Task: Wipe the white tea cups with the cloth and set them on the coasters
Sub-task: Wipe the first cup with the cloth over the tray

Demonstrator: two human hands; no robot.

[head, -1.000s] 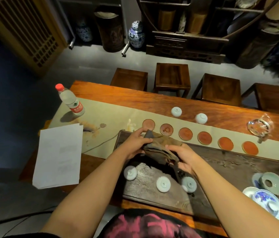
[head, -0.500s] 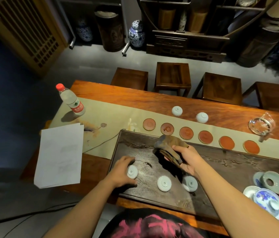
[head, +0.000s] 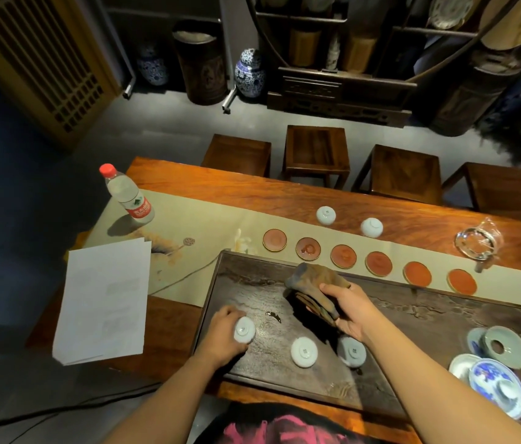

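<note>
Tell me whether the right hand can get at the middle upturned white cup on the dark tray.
Probably yes: the right hand hovers just above that cup with nothing between, though it grips the brown cloth.

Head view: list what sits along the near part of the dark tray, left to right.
Left hand gripping a white cup → second cup, upside down → third cup, upside down, partly under the right hand holding the cloth → celadon lid → blue-and-white bowl.
</note>
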